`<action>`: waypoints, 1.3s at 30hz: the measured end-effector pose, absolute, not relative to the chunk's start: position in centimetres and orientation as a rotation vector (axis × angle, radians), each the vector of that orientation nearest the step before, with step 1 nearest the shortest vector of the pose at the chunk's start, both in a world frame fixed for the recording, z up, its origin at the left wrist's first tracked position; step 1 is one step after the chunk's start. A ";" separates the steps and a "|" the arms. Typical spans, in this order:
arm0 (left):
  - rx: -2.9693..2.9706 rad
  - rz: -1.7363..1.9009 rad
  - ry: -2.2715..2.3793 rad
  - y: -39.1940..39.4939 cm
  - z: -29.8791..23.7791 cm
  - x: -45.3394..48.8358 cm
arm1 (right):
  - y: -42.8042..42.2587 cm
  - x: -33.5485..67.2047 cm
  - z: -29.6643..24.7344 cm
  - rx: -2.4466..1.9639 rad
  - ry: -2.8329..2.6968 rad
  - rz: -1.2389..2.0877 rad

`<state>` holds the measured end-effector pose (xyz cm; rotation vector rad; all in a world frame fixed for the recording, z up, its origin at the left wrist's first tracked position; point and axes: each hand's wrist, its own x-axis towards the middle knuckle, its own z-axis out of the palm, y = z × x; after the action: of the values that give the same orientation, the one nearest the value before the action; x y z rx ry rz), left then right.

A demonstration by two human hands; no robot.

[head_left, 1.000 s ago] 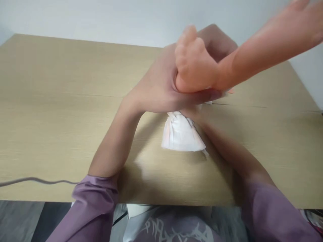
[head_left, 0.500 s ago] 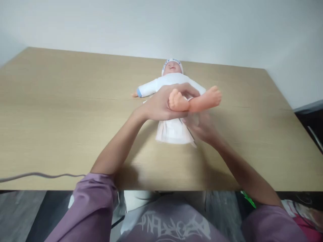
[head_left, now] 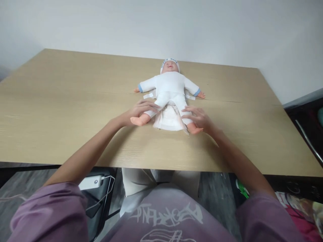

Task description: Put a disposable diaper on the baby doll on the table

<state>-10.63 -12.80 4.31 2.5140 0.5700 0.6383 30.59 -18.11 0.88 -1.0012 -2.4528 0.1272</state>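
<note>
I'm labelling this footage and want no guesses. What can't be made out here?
Head view: middle of the diaper, covered by the doll.
Head view: palms of left hand and right hand, hidden by their backs.
Head view: full lettering on the hat, too small.
Head view: rest of the green item at far right, cut off by the picture's edge.

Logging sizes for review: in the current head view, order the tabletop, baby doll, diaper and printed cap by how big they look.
Largest to smallest:
Tabletop
Baby doll
Diaper, partly hidden under the doll
Printed cap
</note>
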 end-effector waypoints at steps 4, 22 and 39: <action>2.519 0.489 0.684 -13.5 2.2 -11.0 | -18.0 30.5 0.0 -1.077 -2.491 0.169; 2.623 0.423 1.029 -18.1 3.1 -6.3 | -23.1 28.4 2.4 -1.206 -2.539 0.220; 2.247 0.883 1.102 -10.4 7.2 -4.0 | -14.1 26.1 5.4 -1.245 -2.008 0.276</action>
<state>-4.01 -10.38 7.17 2.2466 1.1025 0.8829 26.08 -14.07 5.37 -1.2451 -2.0076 0.2759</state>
